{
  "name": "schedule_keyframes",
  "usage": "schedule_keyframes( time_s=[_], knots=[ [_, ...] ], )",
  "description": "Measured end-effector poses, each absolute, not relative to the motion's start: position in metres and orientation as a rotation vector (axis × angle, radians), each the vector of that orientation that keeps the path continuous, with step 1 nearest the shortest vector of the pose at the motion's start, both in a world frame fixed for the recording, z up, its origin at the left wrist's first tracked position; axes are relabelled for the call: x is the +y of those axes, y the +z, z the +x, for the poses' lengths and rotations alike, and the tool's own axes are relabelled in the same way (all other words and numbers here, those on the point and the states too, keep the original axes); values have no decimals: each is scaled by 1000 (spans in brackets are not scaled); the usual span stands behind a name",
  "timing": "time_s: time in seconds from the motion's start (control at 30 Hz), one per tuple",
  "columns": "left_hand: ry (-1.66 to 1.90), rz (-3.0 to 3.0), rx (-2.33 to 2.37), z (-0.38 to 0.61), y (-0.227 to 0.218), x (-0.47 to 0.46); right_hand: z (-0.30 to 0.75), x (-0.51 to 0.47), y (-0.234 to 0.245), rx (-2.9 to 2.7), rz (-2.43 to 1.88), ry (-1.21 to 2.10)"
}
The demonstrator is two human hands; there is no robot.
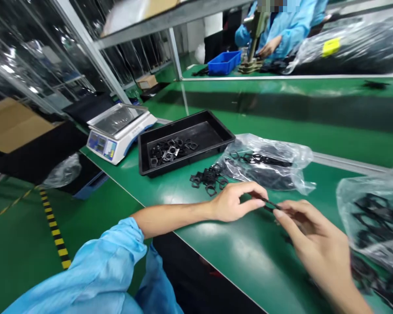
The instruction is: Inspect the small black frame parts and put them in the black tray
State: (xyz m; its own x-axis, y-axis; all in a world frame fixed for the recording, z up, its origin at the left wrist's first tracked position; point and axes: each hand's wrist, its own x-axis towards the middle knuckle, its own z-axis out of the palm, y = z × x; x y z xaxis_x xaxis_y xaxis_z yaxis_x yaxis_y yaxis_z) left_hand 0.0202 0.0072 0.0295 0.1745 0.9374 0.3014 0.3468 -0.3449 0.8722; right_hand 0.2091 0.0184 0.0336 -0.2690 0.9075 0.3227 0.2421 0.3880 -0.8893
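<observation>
Between my two hands is a thin black plastic part point(271, 204), seen nearly edge-on. My left hand point(237, 201) pinches its left end between thumb and fingers. The right end is gripped by my right hand point(311, 226), whose thumb lies along the near side. Beyond my left hand, a small pile of black ring-shaped parts point(208, 176) lies on the green table point(229, 257). A clear plastic bag point(271, 163) with more black parts rests just behind the hands. Some dark parts under my right hand are partly hidden.
A black tray point(186, 141) holds several black ring-shaped parts; left of it stands a weighing scale point(118, 131). Another clear bag point(373, 222) of black parts lies at right. Across the table, a person in blue point(286, 32) works by a press point(253, 43) and a blue bin point(224, 63).
</observation>
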Motion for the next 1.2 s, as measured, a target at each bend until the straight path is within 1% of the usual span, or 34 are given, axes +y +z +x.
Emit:
schedule_keyframes(
  time_s=[0.17, 0.27, 0.3, 0.37, 0.4, 0.47, 0.53, 0.57, 0.67, 0.77, 0.83, 0.9, 1.03, 1.2],
  knots=[
    [1108, 2035, 1285, 18, 34, 6, 206, 22, 25, -1851, -971, 881],
    [1182, 2064, 1350, -14, 38, 9, 211, 29, 25, -1960, -970, 776],
    [1242, 2041, 1406, -34, 42, 9, 214, 32, 25, -1995, -973, 696],
    [1403, 1953, 1698, -81, 51, 7, 222, 38, 27, -2057, -998, 539],
    [1426, 1922, 1858, -106, 56, 4, 226, 42, 27, -2093, -1025, 476],
    [1296, 1953, 2152, -149, 63, -2, 237, 48, 25, -2168, -1124, 337],
    [1035, 2107, 2314, -174, 65, -9, 249, 54, 21, -2285, -1220, 175],
    [996, 2182, 2361, -178, 64, -13, 254, 56, 19, -2357, -1245, 104],
    [959, 2428, 2227, -163, 52, -24, 269, 59, 16, -2535, -1308, -12],
    [708, 2533, 1955, -129, 37, -30, 276, 56, 25, -2624, -1400, 22],
    [507, 2470, 1932, -113, 28, -30, 277, 53, 36, -2683, -1422, 98],
    [447, 2376, 1997, -106, 20, -31, 275, 49, 47, -2752, -1419, 199],
    [650, 2262, 2061, -111, 9, -35, 271, 42, 55, -2843, -1385, 393],
    [853, 2355, 1948, -115, 6, -35, 264, 40, 54, -2801, -1335, 346]
  ],
)
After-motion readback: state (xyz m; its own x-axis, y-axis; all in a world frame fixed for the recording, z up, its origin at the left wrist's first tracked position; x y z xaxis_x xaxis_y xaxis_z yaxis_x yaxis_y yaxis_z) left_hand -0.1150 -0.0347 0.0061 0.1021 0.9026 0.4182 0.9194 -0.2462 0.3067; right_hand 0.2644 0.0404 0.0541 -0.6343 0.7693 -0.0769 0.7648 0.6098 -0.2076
